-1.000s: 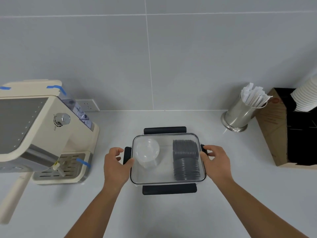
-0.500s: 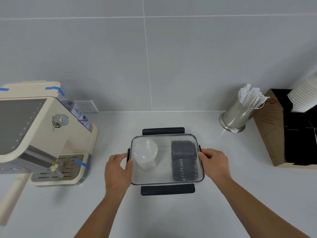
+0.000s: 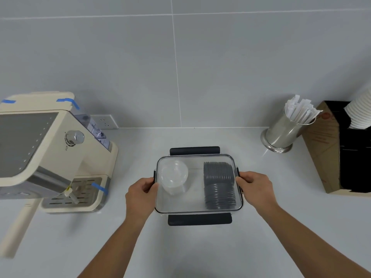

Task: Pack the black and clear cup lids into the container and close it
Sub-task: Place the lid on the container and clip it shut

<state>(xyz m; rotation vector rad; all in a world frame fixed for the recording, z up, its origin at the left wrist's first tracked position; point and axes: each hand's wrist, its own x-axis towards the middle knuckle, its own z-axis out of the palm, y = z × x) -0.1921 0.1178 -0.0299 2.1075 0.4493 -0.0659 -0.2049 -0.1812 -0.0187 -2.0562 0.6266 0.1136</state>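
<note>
Countertop seen from above, w/ a person's two bare forearms reaching in from the bottom edge. Far left: a cream coffee machine (image 3: 46, 149), not involved. Left hand (image 3: 141, 192) is curled against the left short side of a clear container (image 3: 198, 207) at centre, fingers wrapped over the small black side clip there; whether that clip is snapped down can't be told. Inside, under the see-through cover, clear cup lids (image 3: 174, 176) sit on the left, a stack of black cup lids (image 3: 218, 185) lies on the right, running front to back. Container's long axis runs left-right, straight ahead of the person, between both hands, each about equally near. Long black clips at the back (image 3: 194, 150) & front (image 3: 199, 219) stick out flat, prob. not yet fastened. Right hand (image 3: 256, 187) mirrors the left, clenched on the right short side. Further right, well apart: a steel cup of wrapped straws (image 3: 285, 131) & a brown box (image 3: 329, 155)
</note>
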